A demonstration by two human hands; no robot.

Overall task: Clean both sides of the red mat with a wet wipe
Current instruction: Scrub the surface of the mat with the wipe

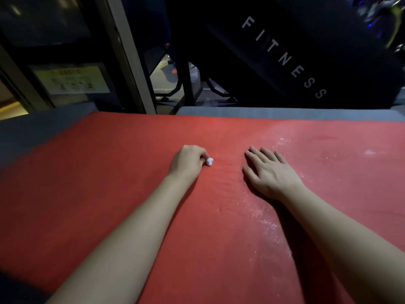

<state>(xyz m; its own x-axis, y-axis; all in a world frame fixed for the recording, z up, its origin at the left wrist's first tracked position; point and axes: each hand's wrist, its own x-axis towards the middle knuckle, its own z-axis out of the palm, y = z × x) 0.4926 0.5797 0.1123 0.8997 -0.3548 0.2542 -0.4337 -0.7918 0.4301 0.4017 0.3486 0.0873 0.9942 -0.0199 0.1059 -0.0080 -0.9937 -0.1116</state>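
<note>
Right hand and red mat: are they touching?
Touching. The head view shows the right hand lying flat, fingers spread, on the red mat.

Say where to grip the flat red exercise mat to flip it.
Likely its far edge, fingers hooked under from beyond: the red mat lies flat; only edges offer purchase. Use the free right hand; the left hand grips the white wipe.
</note>
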